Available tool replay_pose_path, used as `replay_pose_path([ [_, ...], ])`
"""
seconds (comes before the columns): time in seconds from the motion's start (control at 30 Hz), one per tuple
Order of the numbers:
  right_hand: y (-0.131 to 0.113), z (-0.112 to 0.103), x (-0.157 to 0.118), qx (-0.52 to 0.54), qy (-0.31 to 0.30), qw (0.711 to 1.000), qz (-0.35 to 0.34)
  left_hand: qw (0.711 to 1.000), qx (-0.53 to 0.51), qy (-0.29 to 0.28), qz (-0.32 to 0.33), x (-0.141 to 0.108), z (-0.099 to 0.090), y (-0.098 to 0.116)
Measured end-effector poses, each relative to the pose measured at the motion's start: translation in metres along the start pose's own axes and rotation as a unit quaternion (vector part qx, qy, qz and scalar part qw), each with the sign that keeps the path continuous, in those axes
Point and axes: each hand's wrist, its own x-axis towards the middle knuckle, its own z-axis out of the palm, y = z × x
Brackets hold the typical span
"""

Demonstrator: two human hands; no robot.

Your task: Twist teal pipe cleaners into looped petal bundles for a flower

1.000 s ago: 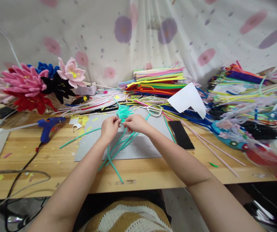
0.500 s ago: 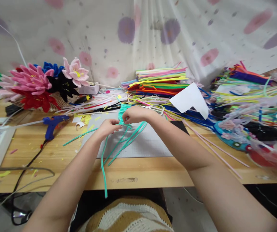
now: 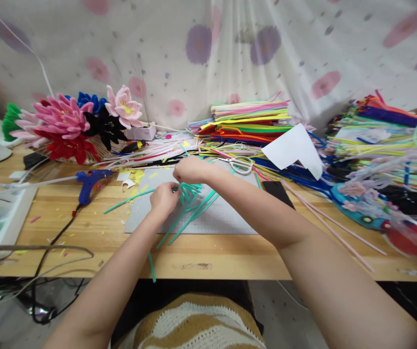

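A bundle of teal pipe cleaners (image 3: 191, 192) is between my hands, its short strands fanning to the right. My left hand (image 3: 163, 198) has its fingers closed on the bundle's left end. Just above, my right hand (image 3: 193, 170) pinches at the same end, its fingertips mostly hidden behind the hand. Loose teal stems (image 3: 193, 216) trail from the work towards me over a grey cutting mat (image 3: 237, 218). Another teal stem (image 3: 130, 200) sticks out to the left.
A blue glue gun (image 3: 89, 186) lies left, beneath fuzzy flowers (image 3: 65, 116). White-handled scissors (image 3: 240, 165) and stacked pipe cleaners (image 3: 250, 118) are behind the mat. A black phone (image 3: 277, 194) sits at the mat's right, near a white paper piece (image 3: 293, 150).
The teal bundle has turned from upright to spreading rightward. My right hand has moved up and over its left end. The whole view has shifted slightly.
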Motion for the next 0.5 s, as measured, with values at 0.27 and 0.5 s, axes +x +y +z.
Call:
replay_pose_path([
  [0.27, 0.012, 0.000, 0.028, -0.028, 0.054, 0.995, -0.083, 0.986, -0.159, 0.037, -0.017, 0.002, -0.004, -0.003],
  [0.5, 0.024, -0.001, 0.044, -0.032, 0.073, 0.989, -0.126, 0.948, -0.318, 0.025, -0.006, 0.002, -0.005, -0.003],
])
